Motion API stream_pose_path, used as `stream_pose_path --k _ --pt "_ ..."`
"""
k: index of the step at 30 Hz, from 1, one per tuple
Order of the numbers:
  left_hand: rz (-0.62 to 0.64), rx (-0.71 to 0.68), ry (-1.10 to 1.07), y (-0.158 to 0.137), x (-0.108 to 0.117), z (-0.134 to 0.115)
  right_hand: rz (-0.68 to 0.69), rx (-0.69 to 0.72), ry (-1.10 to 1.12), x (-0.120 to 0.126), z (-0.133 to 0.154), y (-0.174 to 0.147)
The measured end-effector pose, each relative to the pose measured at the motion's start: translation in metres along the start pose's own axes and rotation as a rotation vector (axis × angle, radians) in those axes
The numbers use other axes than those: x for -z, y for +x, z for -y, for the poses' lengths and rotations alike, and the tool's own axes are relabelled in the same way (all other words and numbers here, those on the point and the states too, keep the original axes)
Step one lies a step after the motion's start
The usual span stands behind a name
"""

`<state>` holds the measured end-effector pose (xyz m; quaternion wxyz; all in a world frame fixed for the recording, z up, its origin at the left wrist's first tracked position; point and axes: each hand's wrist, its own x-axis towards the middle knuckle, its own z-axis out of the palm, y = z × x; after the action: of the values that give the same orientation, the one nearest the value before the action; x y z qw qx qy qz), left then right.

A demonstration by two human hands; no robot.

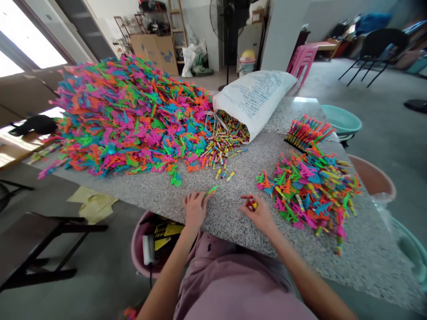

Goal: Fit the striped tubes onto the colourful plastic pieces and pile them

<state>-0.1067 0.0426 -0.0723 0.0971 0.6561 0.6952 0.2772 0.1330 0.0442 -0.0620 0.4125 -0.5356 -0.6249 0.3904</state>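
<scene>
Mauve shirt (233, 284); tub (136, 258) holding yellow pieces (172, 229); sack (258, 95) spilling tubes (222, 144).

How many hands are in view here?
2: left hand over the table, holding a green piece; right hand, nearer the mixed pile, holding a red-and-yellow tube.

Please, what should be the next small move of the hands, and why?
Probably bring the right hand toward the left hand: the right holds a small red-and-yellow piece, the left a green piece, and the two pieces are apart.
</scene>
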Motion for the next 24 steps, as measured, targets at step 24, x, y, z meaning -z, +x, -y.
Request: stream_pose_path --k 24 --pt "0.161 0.474 -1.373 -0.034 0.024 -0.107 0.014 -0.076 0.256 0.014 0.049 -0.027"
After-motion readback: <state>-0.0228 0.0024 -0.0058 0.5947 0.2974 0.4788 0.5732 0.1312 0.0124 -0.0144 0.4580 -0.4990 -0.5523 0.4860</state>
